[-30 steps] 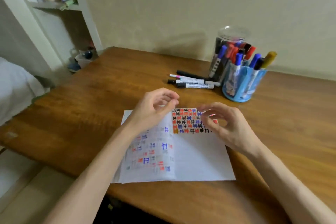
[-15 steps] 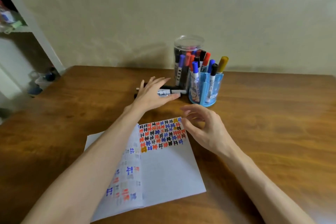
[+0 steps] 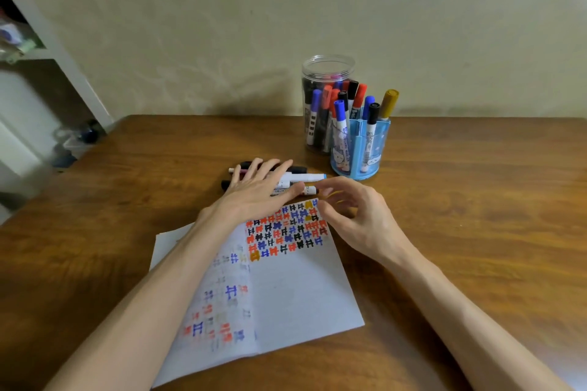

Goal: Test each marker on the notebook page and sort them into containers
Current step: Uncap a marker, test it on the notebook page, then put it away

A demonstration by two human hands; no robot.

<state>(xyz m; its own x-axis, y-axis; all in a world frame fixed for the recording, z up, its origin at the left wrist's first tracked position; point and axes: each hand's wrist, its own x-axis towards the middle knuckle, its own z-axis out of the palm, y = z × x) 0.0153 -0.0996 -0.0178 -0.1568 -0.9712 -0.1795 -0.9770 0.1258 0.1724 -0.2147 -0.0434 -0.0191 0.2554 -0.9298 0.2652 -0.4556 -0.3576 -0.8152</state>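
Now the left hand [image 3: 260, 189] is laid flat, fingers straight, across the loose markers [image 3: 304, 177]. These are clustered on the wooden table [image 3: 476, 216], just beyond the top edge of the notebook [image 3: 295, 295]. Nothing is gripped there; the barrels are only rested on. And the right hand [image 3: 352, 213] is held close by, above the notebook's far right corner, fingers loosely curled, with nothing seen inside them. The notebook is spread open near the table's front edge, the top of its right page filled with rows of red, blue, black and ochre test marks [image 3: 286, 232]. Behind the loose markers, a blue holder [image 3: 379, 143] and a clear jar [image 3: 327, 68] are set side by side, both packed with upright markers.
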